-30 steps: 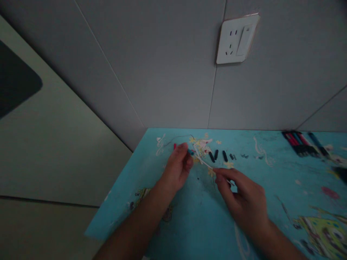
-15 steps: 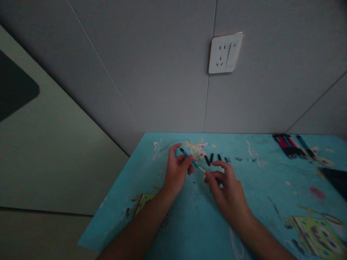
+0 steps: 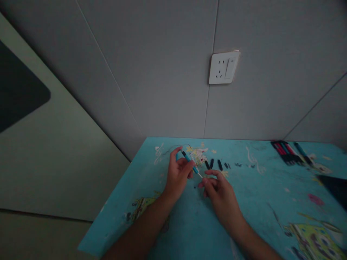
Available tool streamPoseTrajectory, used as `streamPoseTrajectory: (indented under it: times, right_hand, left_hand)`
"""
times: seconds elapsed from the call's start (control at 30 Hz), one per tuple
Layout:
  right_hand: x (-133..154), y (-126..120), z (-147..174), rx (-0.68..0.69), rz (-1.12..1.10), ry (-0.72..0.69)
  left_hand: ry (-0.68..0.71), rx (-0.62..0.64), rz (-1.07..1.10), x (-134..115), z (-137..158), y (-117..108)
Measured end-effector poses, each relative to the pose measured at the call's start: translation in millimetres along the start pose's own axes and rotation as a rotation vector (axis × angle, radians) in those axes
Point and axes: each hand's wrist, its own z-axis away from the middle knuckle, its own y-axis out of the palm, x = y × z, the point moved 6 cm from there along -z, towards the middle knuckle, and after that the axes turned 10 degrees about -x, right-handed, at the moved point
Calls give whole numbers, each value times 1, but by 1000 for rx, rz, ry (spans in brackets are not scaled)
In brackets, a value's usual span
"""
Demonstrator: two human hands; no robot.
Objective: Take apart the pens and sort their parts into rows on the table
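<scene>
My left hand [image 3: 179, 173] is closed round a blue pen [image 3: 194, 168] with a black section at its upper end. The pen slants down to the right, and my left index finger rests near its top. A thin white rod, like a refill [image 3: 200, 176], sticks out of the lower end. The fingertips of my right hand [image 3: 217, 186] are pinched on the far end of this rod. Just beyond my hands lie several small black pen parts [image 3: 219, 165] on the blue patterned tabletop [image 3: 195, 224].
At the back right, a row of pens [image 3: 287, 152] lies in a dark holder, with a blue pen [image 3: 303, 153] beside it. A black flat object [image 3: 333, 187] sits at the right edge. A grey wall with a socket [image 3: 223, 67] closes off the back.
The pen now tilts more steeply. My right hand has come slightly left and down with the rod's end, closer to my left hand. The camera view has shifted a little upward.
</scene>
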Motion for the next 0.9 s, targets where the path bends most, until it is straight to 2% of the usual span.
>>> streamPoseTrajectory:
  times: [0.13, 0.2, 0.37, 0.57, 0.67, 0.77, 0.9]
  right_hand:
    - [-3, 12, 5, 180, 85, 22]
    - [-3, 16, 8, 215, 121, 8]
    - [4, 7, 6, 98, 165, -78]
    - [14, -6, 4, -54, 200, -152]
    - [12, 0, 6, -15, 179, -109]
    - [10, 8, 8, 75, 102, -62]
    - [13, 7, 6, 55, 33, -48]
  left_hand:
    - [24, -6, -10, -4, 1, 0]
    - [31, -4, -11, -5, 0, -1]
    - [13, 56, 19, -5, -3, 2]
    - [-15, 16, 51, -7, -5, 1]
    - [-17, 13, 45, -6, -1, 2]
    - [-31, 90, 31, -3, 7, 10]
    - [-75, 191, 20, 2, 13, 17]
